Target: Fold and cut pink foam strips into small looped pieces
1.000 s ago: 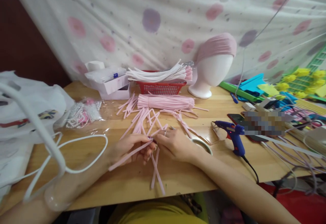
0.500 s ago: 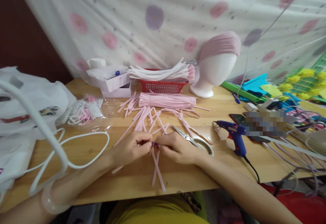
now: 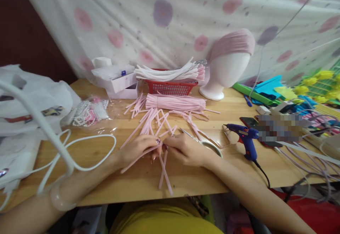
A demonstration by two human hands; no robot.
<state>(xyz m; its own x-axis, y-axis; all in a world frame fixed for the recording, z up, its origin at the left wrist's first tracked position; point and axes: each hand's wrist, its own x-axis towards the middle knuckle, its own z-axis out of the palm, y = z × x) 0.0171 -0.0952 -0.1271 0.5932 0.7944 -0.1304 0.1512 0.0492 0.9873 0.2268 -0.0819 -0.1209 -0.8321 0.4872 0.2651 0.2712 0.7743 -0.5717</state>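
Note:
My left hand (image 3: 140, 149) and my right hand (image 3: 184, 149) meet fingertip to fingertip above the front of the table. Both are closed in a pinch on pink pipe cleaners. Two pipe cleaner ends (image 3: 165, 177) cross and hang down below the fingertips. Another pink pipe cleaner (image 3: 136, 160) slants from the left fingers down to the left, in front of that hand. How the stems join is hidden by the fingers. Scissors (image 3: 209, 145) lie beside my right hand, partly behind it. Loose pink stems (image 3: 147, 122) are spread just beyond the hands.
Farther back lie a bundled pile of pink stems (image 3: 175, 102) and a red basket (image 3: 171, 88) of white and pink ones. A blue glue gun (image 3: 245, 140) stands at right, near cables. A foam head (image 3: 227, 71), bagged beads (image 3: 91, 112) and a white lamp arm (image 3: 39, 120) are around.
A pink pipe cleaner by my left hand now runs in front of the fingers, where before its end showed below the wrist. The left fingers have shifted their grip. The view has moved slightly.

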